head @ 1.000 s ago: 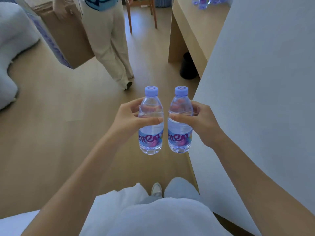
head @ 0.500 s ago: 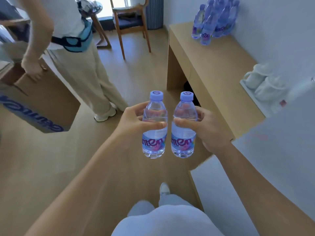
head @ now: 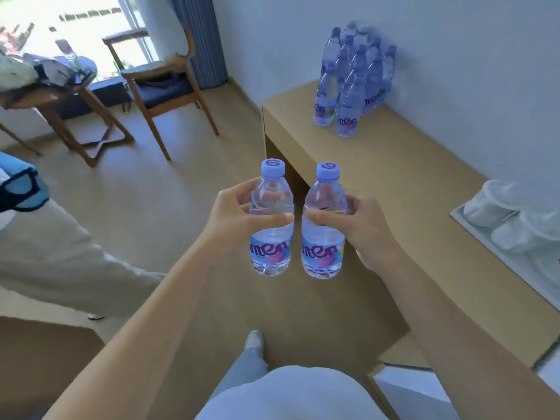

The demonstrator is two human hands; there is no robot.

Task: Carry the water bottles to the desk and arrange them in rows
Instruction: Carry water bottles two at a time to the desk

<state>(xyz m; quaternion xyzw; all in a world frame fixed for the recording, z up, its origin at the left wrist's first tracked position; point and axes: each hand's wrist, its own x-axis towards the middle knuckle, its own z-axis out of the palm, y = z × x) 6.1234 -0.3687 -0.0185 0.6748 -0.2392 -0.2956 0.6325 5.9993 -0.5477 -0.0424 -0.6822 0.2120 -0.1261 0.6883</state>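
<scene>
While both bottles are held upright in the air above the wooden floor (head: 127,207), neither one touches the desk (head: 403,189). The left bottle (head: 271,219) sits in the left hand (head: 236,219), whose thumb lies across the front of the clear body just above the label and whose fingers curl round the far side. The right bottle (head: 324,222) is gripped the same way by the right hand (head: 360,228), thumb across the front, fingers wrapped behind. The two bottles stand side by side with a narrow gap between them, lilac caps up, blue and pink labels facing the camera. Both are near the front left corner of the desk, just short of its edge. On the far end of the desk, against the white wall (head: 454,71), a cluster of bottles (head: 353,83) of the same kind stands upright, packed close in a rough group; the exact count cannot be told because of blur. On the near right part of the desk lies a white tray (head: 472,228) holding white cups (head: 497,204), well apart from the cluster. Below the hands, the person's pale trousers and one shoe (head: 254,341) show over the floor. At left, another person's leg (head: 54,262) in light trousers crosses the view. Farther back stand a wooden chair (head: 160,86) with a dark seat and a small side table (head: 60,98) by the window, with a blue curtain (head: 200,40) hanging beside the chair.
</scene>
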